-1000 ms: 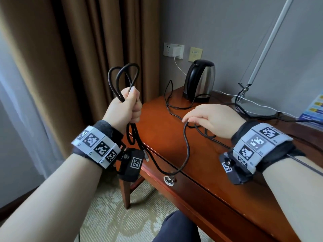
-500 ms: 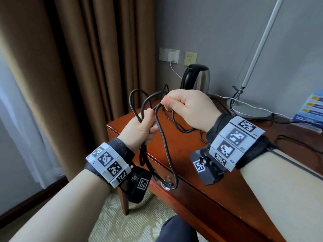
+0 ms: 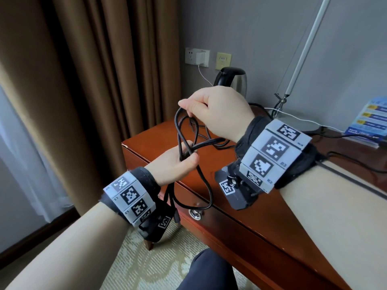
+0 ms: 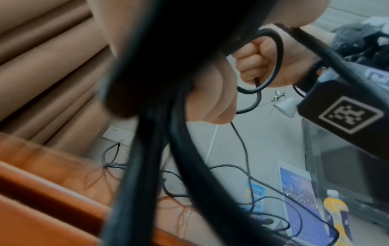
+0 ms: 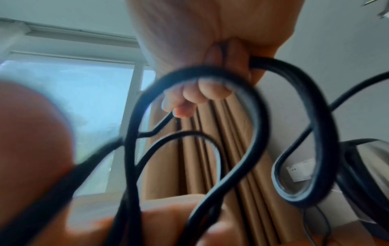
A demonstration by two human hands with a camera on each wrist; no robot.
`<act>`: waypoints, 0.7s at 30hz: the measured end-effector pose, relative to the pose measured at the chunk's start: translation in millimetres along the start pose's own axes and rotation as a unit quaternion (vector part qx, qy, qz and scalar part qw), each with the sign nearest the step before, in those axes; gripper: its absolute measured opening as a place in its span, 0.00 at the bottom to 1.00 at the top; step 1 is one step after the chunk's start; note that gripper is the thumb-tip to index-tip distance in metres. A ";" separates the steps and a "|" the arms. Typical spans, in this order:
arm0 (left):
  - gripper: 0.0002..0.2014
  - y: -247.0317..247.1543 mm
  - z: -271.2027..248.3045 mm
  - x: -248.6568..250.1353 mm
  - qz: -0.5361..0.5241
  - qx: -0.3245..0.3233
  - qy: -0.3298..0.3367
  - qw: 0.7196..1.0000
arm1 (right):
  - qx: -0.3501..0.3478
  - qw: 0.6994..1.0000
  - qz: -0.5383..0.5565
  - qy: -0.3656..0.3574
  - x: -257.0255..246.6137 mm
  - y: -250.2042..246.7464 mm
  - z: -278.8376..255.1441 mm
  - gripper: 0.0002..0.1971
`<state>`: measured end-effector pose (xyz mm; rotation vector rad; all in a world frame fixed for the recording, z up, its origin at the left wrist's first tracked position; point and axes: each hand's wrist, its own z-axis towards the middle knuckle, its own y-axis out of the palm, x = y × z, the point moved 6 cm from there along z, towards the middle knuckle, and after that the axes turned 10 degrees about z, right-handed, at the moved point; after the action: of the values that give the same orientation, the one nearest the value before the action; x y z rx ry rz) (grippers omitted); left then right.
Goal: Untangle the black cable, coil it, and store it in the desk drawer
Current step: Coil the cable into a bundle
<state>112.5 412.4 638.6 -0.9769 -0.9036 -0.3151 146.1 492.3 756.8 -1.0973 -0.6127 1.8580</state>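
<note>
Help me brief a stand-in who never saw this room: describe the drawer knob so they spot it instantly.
Start at the reddish-brown wooden desk by the tan curtain. Look down its front face, just under the near edge, below the lowest hanging loop of black cable. The knob is small, round and shiny silver, the only metal fitting on that dark wood front.

Left wrist view: black cable [image 4: 147, 149] blurred, fills the foreground, hides most of left hand [image 4: 212, 99]. Kettle [image 3: 236, 80] half behind right hand [image 3: 219, 114]. Lamp top cut off.
</note>
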 end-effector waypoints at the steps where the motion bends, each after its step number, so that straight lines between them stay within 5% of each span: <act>1: 0.36 -0.3 0.1 0.1 -0.002 0.007 -0.009 1.000 | -0.010 1.000 -0.004 0.000 -1.5 2.9 0.4 0.20; 6: 0.13 -3.0 0.3 2.7 -0.008 0.006 -0.015 1.000 | -0.028 0.999 0.015 0.015 3.5 0.3 -0.9 0.18; 14: 0.21 -3.8 -2.9 -4.6 -0.252 -0.071 0.008 0.965 | -0.017 0.999 0.018 0.042 44.5 -16.5 -11.1 0.17; 21: 0.21 -9.4 1.6 -11.2 -0.289 -0.022 -0.006 0.957 | -0.155 0.978 0.132 0.041 30.1 -4.8 -20.2 0.32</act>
<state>99.1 406.8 635.7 -0.7369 -1.1893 -0.8278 158.8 520.5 737.1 -1.5158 -0.7560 1.9720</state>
